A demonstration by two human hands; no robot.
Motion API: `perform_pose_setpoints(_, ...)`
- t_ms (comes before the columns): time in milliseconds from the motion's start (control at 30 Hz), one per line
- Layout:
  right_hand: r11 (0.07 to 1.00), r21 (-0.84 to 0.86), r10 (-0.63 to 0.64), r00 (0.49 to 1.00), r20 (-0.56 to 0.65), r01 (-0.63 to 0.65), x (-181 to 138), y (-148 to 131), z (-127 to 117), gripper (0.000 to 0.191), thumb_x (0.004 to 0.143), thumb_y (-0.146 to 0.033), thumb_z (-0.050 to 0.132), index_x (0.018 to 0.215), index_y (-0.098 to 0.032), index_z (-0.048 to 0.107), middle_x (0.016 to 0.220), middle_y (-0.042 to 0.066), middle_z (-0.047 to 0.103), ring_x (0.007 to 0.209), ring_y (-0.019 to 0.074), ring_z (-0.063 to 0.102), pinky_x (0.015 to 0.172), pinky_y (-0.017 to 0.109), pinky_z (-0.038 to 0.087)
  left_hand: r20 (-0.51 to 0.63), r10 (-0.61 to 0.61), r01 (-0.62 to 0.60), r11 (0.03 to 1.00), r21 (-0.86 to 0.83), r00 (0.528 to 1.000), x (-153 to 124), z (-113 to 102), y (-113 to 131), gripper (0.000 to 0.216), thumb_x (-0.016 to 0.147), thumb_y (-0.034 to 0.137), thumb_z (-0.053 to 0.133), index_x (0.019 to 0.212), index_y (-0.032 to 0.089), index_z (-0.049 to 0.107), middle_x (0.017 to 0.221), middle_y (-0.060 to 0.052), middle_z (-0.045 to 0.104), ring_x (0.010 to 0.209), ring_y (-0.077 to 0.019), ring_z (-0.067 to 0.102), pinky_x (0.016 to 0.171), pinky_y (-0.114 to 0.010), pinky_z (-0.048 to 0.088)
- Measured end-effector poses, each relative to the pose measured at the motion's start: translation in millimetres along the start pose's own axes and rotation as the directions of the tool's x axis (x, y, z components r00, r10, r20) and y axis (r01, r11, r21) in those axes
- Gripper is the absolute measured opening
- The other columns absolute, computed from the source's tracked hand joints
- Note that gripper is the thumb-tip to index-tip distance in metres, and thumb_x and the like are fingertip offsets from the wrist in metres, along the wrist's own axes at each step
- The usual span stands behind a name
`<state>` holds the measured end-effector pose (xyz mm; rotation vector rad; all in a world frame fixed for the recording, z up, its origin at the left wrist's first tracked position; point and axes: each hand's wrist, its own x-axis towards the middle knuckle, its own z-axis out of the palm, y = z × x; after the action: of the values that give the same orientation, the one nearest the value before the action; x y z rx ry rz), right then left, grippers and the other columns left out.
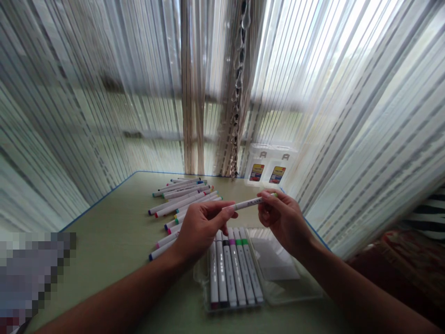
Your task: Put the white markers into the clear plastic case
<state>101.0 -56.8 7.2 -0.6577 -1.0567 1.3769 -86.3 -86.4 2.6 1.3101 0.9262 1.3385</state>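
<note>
A white marker point(247, 203) with a green end is held level in the air between both hands. My left hand point(205, 222) pinches its left end, and my right hand point(283, 215) grips the green end between thumb and fingers. Below the hands lies an open clear plastic case point(208, 308). Several white markers point(238, 273) lie side by side in its left half, some with black, purple or green bands. The case's other half point(306, 292) lies flat to the right. Part of the marker row's top is hidden by my left hand.
Loose white markers point(181, 204) with coloured ends are spread on the pale green table point(107, 218), left of my hands. Two clear cases with labels point(267, 169) stand at the far edge, by the string curtain point(139, 93). A blurred-out area covers the lower left.
</note>
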Motion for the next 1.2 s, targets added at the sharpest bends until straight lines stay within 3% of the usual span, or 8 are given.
perform_pose_setpoints(200,0.997,-0.073,0.014,0.999,0.039,-0.011,-3,1,1,0.015,0.075,-0.027,0.078,0.075,-0.015,0.069,0.057,-0.001,0.062,0.041,0.007,0.048,0.036,0.018,0.038,-0.019,0.02,-0.019,1.0,0.019,1.0,3,-3,-1,0.023,0.078,0.03,0.073,0.088,0.009,0.072,0.068,-0.002,0.067,0.046,-0.0071,0.055,0.046,-0.019,0.045)
perform_pose_setpoints(333,0.982,-0.19,-0.003,0.997,0.072,0.016,-5,2,1,0.018,0.075,-0.031,0.079,0.075,-0.017,0.068,0.059,0.0,0.064,0.043,0.0082,0.049,0.039,0.019,0.041,-0.051,0.034,-0.031,0.998,0.058,0.998,3,-3,-1,0.021,0.079,0.03,0.071,0.086,0.01,0.068,0.073,-0.003,0.068,0.051,-0.0093,0.059,0.051,-0.021,0.048)
perform_pose_setpoints(500,0.823,-0.553,-0.074,0.99,0.119,0.128,-6,1,1,0.02,0.069,-0.031,0.083,0.075,-0.015,0.073,0.056,0.0,0.062,0.046,0.0096,0.05,0.041,0.02,0.038,-0.003,0.046,-0.045,0.99,0.136,0.999,0,-2,1,0.022,0.082,0.029,0.067,0.093,0.01,0.068,0.075,-0.004,0.069,0.054,-0.0112,0.061,0.055,-0.023,0.049)
perform_pose_setpoints(567,0.766,-0.623,-0.096,0.986,0.134,0.159,-6,1,0,0.02,0.066,-0.031,0.085,0.073,-0.015,0.074,0.054,0.0,0.062,0.046,0.0106,0.051,0.041,0.021,0.037,0.027,0.062,-0.066,0.978,0.198,0.998,-1,-2,1,0.023,0.083,0.029,0.065,0.095,0.01,0.069,0.075,-0.004,0.068,0.056,-0.0118,0.062,0.056,-0.023,0.05)
perform_pose_setpoints(733,0.719,-0.674,-0.073,0.983,0.169,0.169,-9,3,0,0.021,0.065,-0.031,0.085,0.077,-0.016,0.076,0.066,0.004,0.072,0.056,0.0165,0.063,0.048,0.023,0.047,0.081,0.068,-0.088,0.958,0.274,0.994,-4,-2,1,0.024,0.082,0.033,0.068,0.09,0.011,0.069,0.07,-0.003,0.066,0.058,-0.0127,0.062,0.054,-0.022,0.048)
perform_pose_setpoints(933,0.648,-0.726,-0.108,0.971,0.212,0.231,-12,2,0,0.021,0.065,-0.031,0.086,0.075,-0.016,0.077,0.065,0.004,0.072,0.054,0.0161,0.063,0.047,0.023,0.047,0.138,0.084,-0.126,0.935,0.332,0.987,-6,-2,1,0.023,0.087,0.033,0.062,0.086,0.011,0.069,0.069,-0.004,0.067,0.058,-0.0135,0.061,0.055,-0.024,0.047)
perform_pose_setpoints(1200,0.722,-0.671,-0.082,0.983,0.164,0.172,-15,0,4,0.019,0.065,-0.031,0.085,0.075,-0.017,0.079,0.066,0.006,0.074,0.057,0.0192,0.067,0.05,0.025,0.051,0.171,0.119,-0.166,0.941,0.294,0.978,-8,0,3,0.026,0.089,0.032,0.059,0.103,0.014,0.072,0.076,-0.005,0.07,0.059,-0.0133,0.062,0.055,-0.022,0.048)
